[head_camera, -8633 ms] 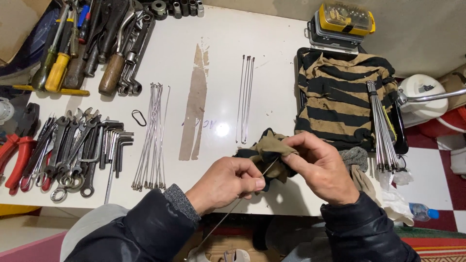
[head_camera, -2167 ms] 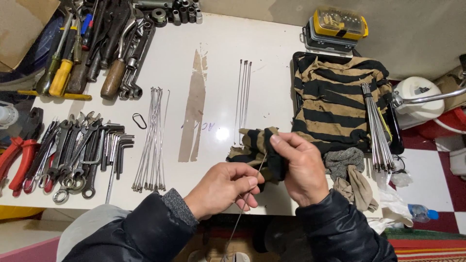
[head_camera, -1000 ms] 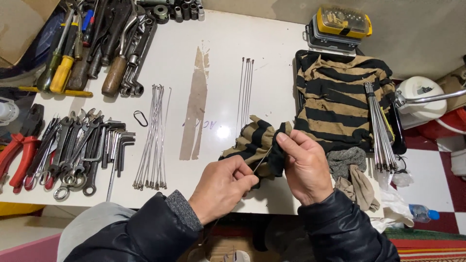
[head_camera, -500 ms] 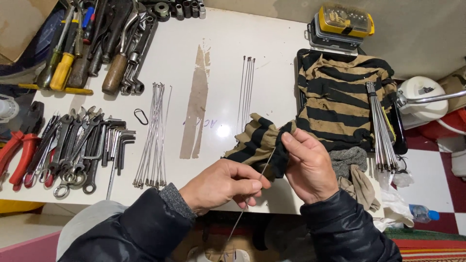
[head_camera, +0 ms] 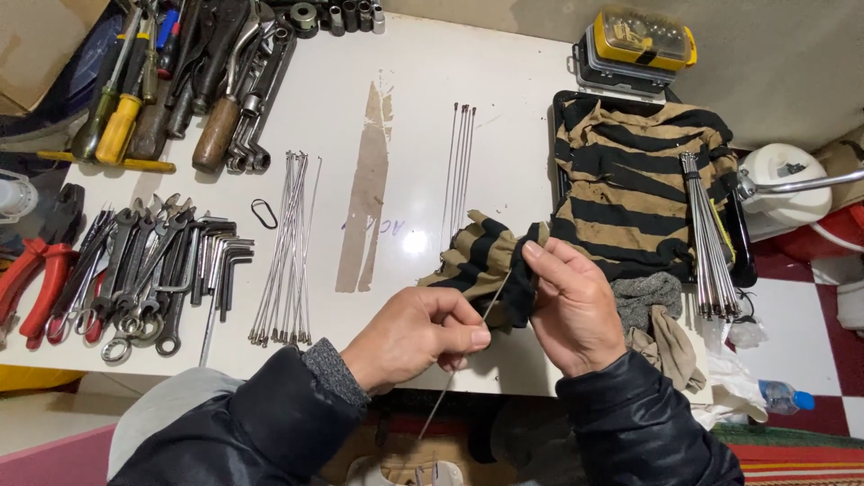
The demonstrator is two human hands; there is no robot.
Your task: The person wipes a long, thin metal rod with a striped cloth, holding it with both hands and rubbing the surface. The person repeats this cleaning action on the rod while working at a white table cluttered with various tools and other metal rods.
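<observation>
Left hand [head_camera: 416,335] pinches a thin metal spoke [head_camera: 493,301] between thumb and fingertips, grip closed on its lower stretch; the spoke runs on downward past the desk [head_camera: 531,135] front edge toward the floor. Right hand [head_camera: 576,306] is clamped on a striped cloth [head_camera: 477,261] wrapped round the spoke's upper part, grip shut on cloth and spoke together. Compared with half a second ago, the left hand has slid a little along the spoke and sits lower against the desk edge, while the right hand and cloth have hardly shifted; two seconds back the cloth bundle was darker-side out. Reads as a wiping stroke in progress, spoke being drawn through the rag. Surroundings: loose spoke bundle [head_camera: 283,247] to the left, well apart; a smaller set of spokes [head_camera: 459,166] just beyond the cloth; a tied bundle of spokes [head_camera: 706,238] on the striped fabric in the black tray [head_camera: 560,135] to the right. Wrenches and hex keys [head_camera: 153,270] crowd the left edge. Open desk lies between the two spoke groups; the near edge is tight, both hands working right over it.
</observation>
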